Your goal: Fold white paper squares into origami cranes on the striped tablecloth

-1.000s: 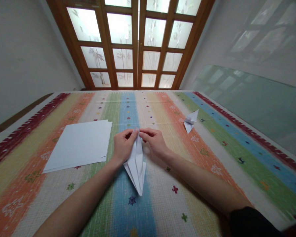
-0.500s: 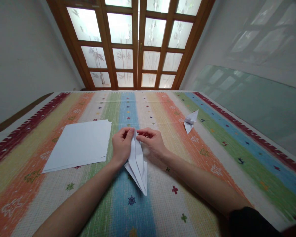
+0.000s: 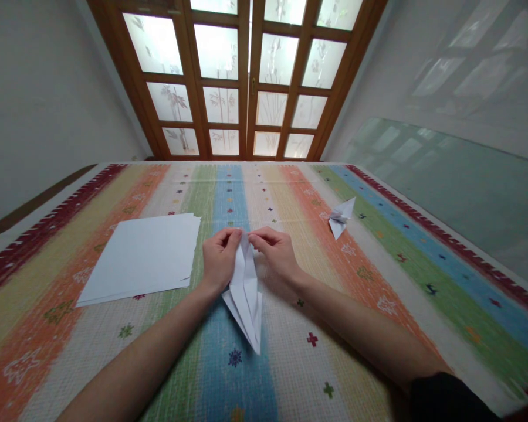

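Observation:
A folded white paper (image 3: 245, 287), long and pointed at its near end, is held up between my hands above the blue stripe of the cloth. My left hand (image 3: 220, 255) is closed on its far left edge, thumb and fingers pinching near the top. With thumb and forefinger, my right hand (image 3: 276, 251) pinches the far tip from the right side. Several creased layers run along the paper's length, and a flap juts out on each side lower down. The exact fold at the fingertips is too small to make out.
Left of my hands lies a stack of white paper sheets (image 3: 141, 252). A folded paper crane (image 3: 341, 218) rests farther off at the right. Striped cloth (image 3: 299, 375) covers the table. Beyond its far edge stands a wooden door with glass panes (image 3: 246, 88).
My right fingers have moved in slightly and now pinch the paper's far tip. The near point of the folded paper has shifted a little downward and left. My left hand keeps its hold.

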A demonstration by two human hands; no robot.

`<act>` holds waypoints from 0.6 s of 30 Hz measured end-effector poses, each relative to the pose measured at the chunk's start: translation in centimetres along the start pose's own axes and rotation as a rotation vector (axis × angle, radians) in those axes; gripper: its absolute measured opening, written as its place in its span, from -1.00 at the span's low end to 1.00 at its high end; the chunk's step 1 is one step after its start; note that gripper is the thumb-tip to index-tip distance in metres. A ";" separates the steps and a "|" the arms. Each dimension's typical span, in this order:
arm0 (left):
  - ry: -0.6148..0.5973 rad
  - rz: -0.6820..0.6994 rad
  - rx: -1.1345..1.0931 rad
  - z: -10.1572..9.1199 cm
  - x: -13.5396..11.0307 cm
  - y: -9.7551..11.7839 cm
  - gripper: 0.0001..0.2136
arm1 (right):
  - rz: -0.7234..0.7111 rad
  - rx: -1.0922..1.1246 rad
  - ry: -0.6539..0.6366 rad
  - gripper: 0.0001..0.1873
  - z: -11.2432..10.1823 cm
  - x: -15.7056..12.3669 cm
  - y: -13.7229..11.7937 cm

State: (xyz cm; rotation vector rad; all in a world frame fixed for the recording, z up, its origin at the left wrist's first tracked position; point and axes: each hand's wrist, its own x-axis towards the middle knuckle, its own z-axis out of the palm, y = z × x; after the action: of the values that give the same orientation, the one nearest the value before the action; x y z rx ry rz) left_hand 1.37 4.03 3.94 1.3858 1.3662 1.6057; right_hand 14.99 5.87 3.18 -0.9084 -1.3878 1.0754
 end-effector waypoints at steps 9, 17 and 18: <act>-0.026 0.049 0.031 -0.1 0.1 -0.1 -0.77 | 0.123 0.060 -0.051 -0.82 -0.1 0.5 -0.7; -0.043 0.057 0.018 -0.1 0.0 0.1 -0.80 | 0.208 0.102 -0.051 -0.71 0.2 0.6 -1.1; -0.048 0.050 0.012 -0.2 0.0 0.1 -0.80 | 0.216 0.111 -0.056 -0.70 0.2 0.6 -1.1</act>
State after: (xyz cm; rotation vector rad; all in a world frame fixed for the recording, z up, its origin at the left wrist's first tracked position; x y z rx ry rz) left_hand 1.22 3.95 4.08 1.4673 1.3248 1.5886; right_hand 14.75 6.13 4.40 -0.9691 -1.2818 1.3370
